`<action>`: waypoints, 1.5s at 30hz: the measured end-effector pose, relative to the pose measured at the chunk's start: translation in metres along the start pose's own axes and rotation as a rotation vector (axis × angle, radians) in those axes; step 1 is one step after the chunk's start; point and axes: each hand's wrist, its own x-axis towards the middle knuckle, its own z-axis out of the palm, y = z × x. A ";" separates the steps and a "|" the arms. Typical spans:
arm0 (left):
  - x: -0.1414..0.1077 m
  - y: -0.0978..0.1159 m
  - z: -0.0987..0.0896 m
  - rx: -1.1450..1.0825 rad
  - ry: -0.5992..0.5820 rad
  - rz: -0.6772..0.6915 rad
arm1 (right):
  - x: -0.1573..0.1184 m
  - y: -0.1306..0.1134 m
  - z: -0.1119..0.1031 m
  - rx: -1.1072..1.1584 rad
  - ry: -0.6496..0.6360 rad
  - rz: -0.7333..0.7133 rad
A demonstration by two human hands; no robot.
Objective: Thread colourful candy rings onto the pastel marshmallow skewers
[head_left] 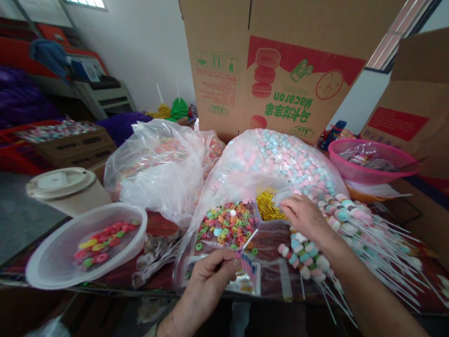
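Observation:
My left hand point(212, 277) pinches the gathered neck of a small printed clear bag point(248, 270) at the table's front edge. A white stick point(250, 238) pokes up out of that neck; the bag's contents cannot be made out. My right hand point(304, 215) is closed, its fingertips just right of a small tub of gold twist ties point(269, 205); whatever it may pinch is hidden. Loose colourful candy rings point(226, 222) lie left of the tub. Below my right hand are marshmallow skewers point(308, 260) on white sticks.
A large clear bag of pastel marshmallows point(291, 154) stands behind the tub. A white basin point(38, 262) with candy rings and a lidded cup point(66, 192) are at left. More skewers point(365, 229) and a pink basket point(375, 171) sit right. A cardboard box point(217, 56) rises behind.

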 end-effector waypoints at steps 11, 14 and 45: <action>0.004 -0.006 0.004 -0.570 0.113 -0.502 | 0.067 0.027 0.016 -0.115 -0.335 0.023; 0.005 -0.004 0.006 -0.601 0.107 -0.493 | 0.053 0.024 -0.006 -0.141 -0.252 0.027; 0.005 -0.003 0.021 -0.643 0.085 -0.455 | -0.015 -0.016 0.008 0.464 -0.013 -0.079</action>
